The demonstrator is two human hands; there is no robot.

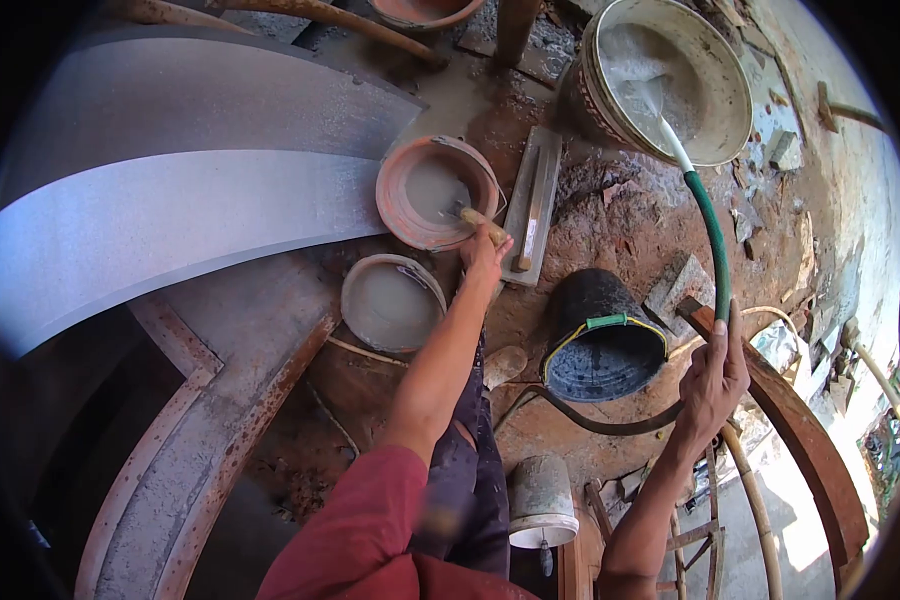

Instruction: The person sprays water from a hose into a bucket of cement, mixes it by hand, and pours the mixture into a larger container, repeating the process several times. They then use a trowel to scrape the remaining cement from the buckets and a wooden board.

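My left hand (484, 252) is wrapped round the wooden handle (484, 224) of a tool. The tool's metal end dips into grey liquid in a reddish bowl (392, 198). My right hand (715, 380) grips a green hose (714, 240). The hose's pale tip (676, 145) points into a large whitish bucket (595, 75) at the top right, and a stream runs from it into cloudy grey water. Just below the reddish bowl sits a second bowl (355, 290) of grey liquid. A long-handled float (535, 205) lies to the right of the reddish bowl.
A black bucket (585, 300) lies tilted between my arms. Large grey curved sheets (220, 200) fill the upper left. A small whitish bucket (540, 490) is near my legs. Curved wooden beams (805, 440), a hammer (828, 107) and rubble lie at the right.
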